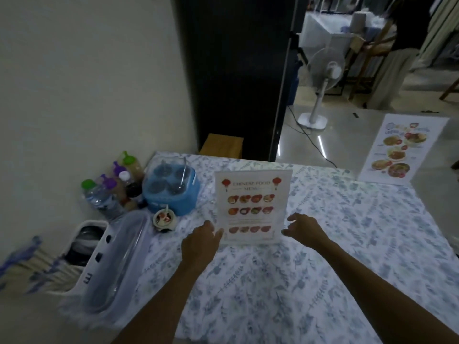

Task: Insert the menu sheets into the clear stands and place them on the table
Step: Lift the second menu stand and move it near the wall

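- We looked down from a head-worn camera at a table [323, 244] covered with a blue-and-white leaf-print cloth.
- A clear stand [252, 207] stood upright near the middle of the table, closer to its far edge. It held a sheet headed "Chinese Food Menu", with rows of small dish photos facing us.
- Our left hand [201, 240] was at the stand's lower left corner. Its fingers were curled against the edge and seemed to be touching it lightly rather than gripping it.
- Our right hand [304, 228] hovered just beside the stand's lower right corner. Its fingers were loose and spread, holding nothing, and we could not tell whether they touched the stand.
- A second menu stand [400, 150] stood at the far right corner of the table, already filled with a colourful sheet showing bowls of food.
- Along the left edge sat a group of bottles [116, 184] with green and purple caps, a blue condiment caddy [172, 189], a small bowl [164, 219], and a clear lidded tray [116, 259].
- We judged the task to be nearly done. Both stands in view held sheets and were on the table, and only a last adjustment of the middle stand seemed left.
- We saw no loose sheets or empty stands.
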`<action>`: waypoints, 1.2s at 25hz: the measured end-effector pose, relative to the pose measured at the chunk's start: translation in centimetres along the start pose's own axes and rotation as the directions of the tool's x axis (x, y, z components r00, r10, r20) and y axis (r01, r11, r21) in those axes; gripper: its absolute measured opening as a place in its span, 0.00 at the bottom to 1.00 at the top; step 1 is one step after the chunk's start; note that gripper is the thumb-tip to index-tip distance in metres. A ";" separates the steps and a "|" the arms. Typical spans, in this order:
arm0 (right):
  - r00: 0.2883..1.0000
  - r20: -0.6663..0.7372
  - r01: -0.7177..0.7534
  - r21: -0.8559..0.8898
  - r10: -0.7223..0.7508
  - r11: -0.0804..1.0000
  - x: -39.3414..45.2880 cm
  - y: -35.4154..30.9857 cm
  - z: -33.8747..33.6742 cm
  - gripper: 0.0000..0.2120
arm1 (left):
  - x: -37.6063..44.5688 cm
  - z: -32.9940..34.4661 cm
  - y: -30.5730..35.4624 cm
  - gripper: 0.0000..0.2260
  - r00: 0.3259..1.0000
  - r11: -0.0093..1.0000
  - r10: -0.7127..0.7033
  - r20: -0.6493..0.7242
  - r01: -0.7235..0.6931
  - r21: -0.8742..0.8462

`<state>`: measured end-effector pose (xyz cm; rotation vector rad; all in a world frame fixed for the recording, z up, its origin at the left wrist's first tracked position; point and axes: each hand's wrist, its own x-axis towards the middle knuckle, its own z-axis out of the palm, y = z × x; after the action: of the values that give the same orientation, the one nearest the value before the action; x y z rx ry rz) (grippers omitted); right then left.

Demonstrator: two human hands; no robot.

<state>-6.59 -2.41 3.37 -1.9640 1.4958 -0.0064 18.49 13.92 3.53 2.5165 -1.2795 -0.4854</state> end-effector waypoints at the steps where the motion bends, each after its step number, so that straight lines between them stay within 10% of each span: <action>1: 1.000 0.009 -0.005 0.003 0.005 1.000 0.4 -0.1 0.1 0.26 | 0.7 -0.3 -0.4 0.18 0.999 0.999 -0.033 0.004 0.033 0.002; 15: 0.971 -0.032 0.237 -0.036 -0.238 0.971 6.8 -3.2 -6.6 0.10 | 10.3 -5.5 4.3 0.15 0.991 0.961 0.111 -0.077 -0.127 -0.245; 30: 0.913 -0.186 0.383 0.083 -0.363 0.920 25.4 -30.5 -1.9 0.08 | 35.8 -23.7 -7.4 0.18 0.976 0.989 -0.012 -0.217 -0.020 -0.148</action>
<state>27.61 -21.37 10.57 -2.1642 1.1632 -0.4268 53.48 -8.93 16.02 2.3666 -1.1230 -0.2834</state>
